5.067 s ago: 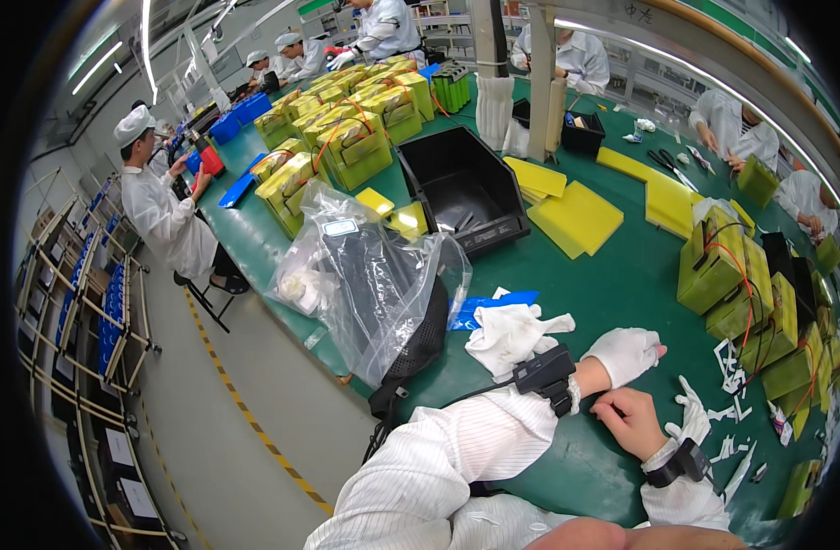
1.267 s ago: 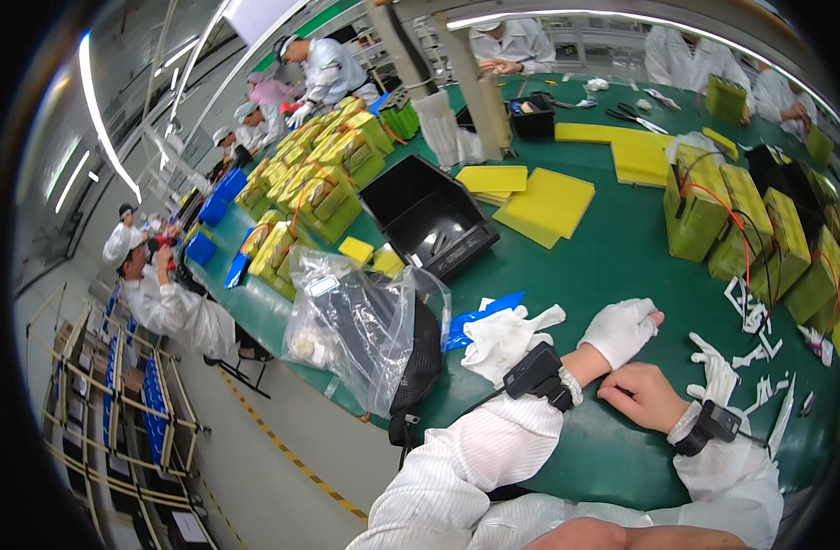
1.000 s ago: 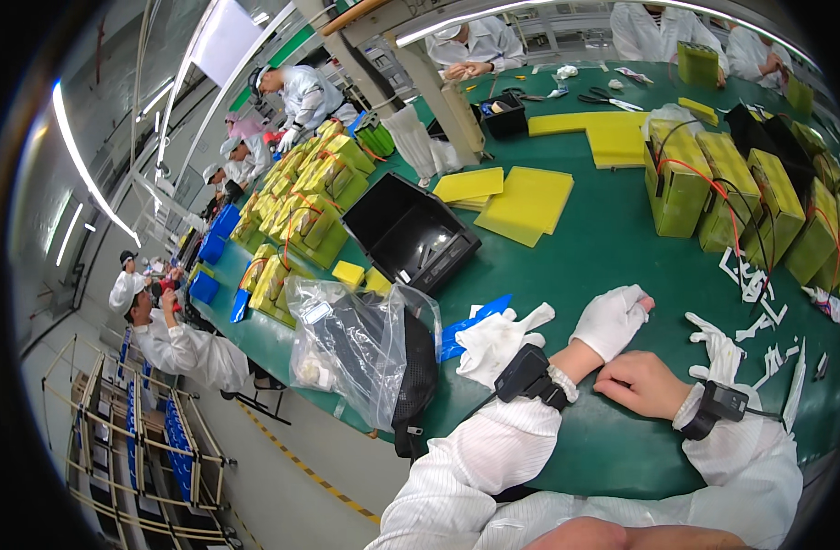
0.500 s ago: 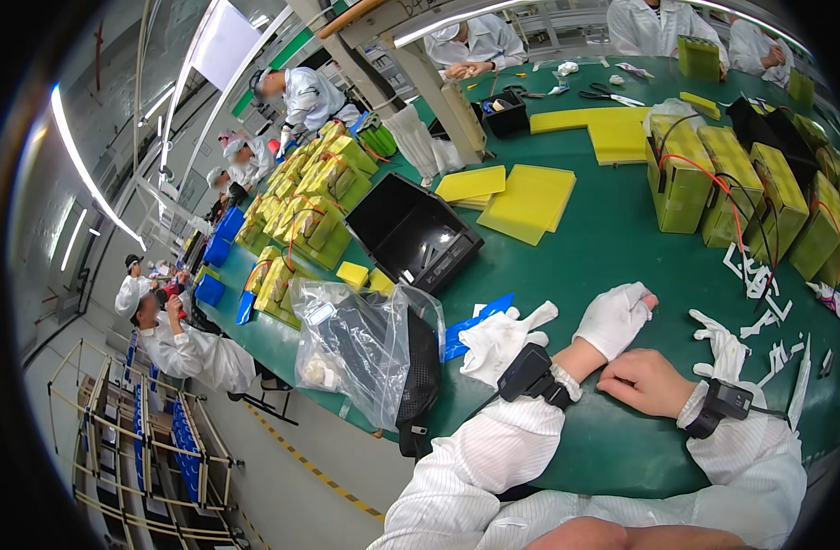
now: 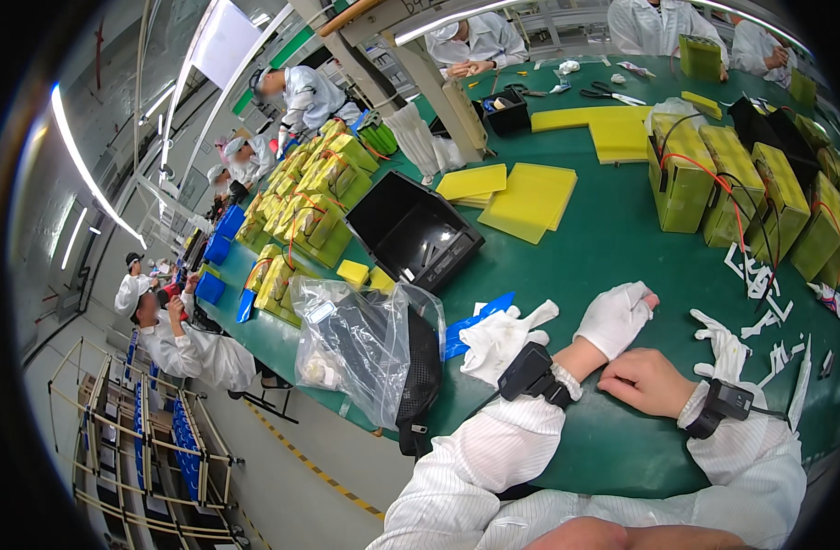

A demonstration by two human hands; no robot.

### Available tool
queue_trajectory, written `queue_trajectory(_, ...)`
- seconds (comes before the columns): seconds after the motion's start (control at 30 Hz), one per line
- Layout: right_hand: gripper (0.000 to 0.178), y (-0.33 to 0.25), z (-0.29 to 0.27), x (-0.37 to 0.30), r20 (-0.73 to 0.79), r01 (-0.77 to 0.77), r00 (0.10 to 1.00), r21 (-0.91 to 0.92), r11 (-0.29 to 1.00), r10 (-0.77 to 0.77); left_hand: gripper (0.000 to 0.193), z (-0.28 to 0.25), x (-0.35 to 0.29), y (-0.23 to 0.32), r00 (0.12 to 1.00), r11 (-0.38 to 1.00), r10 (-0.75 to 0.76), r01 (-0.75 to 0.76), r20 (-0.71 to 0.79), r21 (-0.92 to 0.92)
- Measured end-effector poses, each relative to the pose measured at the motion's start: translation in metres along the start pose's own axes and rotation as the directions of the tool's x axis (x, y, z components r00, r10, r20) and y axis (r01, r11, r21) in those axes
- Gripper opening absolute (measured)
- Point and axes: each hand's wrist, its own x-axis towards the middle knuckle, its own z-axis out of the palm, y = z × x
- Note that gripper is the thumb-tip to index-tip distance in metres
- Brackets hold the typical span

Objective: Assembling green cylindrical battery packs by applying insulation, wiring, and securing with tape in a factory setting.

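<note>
My left hand [image 5: 614, 321], in a white glove that leaves fingertips bare, rests on the green tabletop with its fingers curled in and nothing visible in them. Just below it lies my bare right hand [image 5: 649, 383], also loosely closed, its thumb side close to the left wrist. I see nothing in it, though its fingertips are tucked under. A crumpled white glove [image 5: 504, 343] is left of my left hand, partly over a blue sheet [image 5: 455, 341]. Another white glove [image 5: 721, 346] lies beside my right wrist. Black devices are strapped to both wrists.
Wrapped yellow-green battery packs [image 5: 684, 174] with red and black wires stand at right, near white scraps [image 5: 759, 275]. A black bin [image 5: 411, 234], yellow sheets [image 5: 530, 202] and a clear bag [image 5: 356, 348] lie left. Scissors [image 5: 611, 94] lie farther back. Other people work around the table.
My hands and the things around them stay as they were. At the far left, a seated person's arm and head have shifted slightly.
</note>
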Motion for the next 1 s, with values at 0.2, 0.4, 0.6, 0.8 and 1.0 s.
queue_trajectory(0.2,0.014,-0.0003,0.0010,0.0000,-0.007,0.002,1.000,-0.006,1.000,-0.002,0.019,0.0006,-0.0001,-0.0013,1.000,1.000,0.006,-0.006,-0.006,0.002)
queue_trajectory(0.4,0.014,0.0003,0.0009,-0.0005,-0.011,0.001,1.000,-0.001,1.000,-0.001,0.019,0.0003,0.0003,-0.0006,1.000,1.000,0.005,-0.005,0.001,-0.001)
queue_trajectory(0.6,0.014,0.0028,0.0017,-0.0008,-0.015,0.010,1.000,0.007,1.000,-0.010,0.019,0.0008,0.0003,-0.0016,0.999,0.999,0.028,-0.028,-0.018,0.021)
queue_trajectory(0.8,0.011,0.0027,0.0003,-0.0022,0.001,-0.005,1.000,0.012,1.000,0.005,0.019,0.0018,0.0009,-0.0013,1.000,0.999,0.026,-0.025,-0.016,0.041)
queue_trajectory(1.0,0.009,-0.0005,0.0003,-0.0016,0.021,-0.030,0.999,0.047,0.998,0.029,0.018,0.0003,-0.0015,0.0020,1.000,1.000,-0.011,0.011,-0.016,0.009)
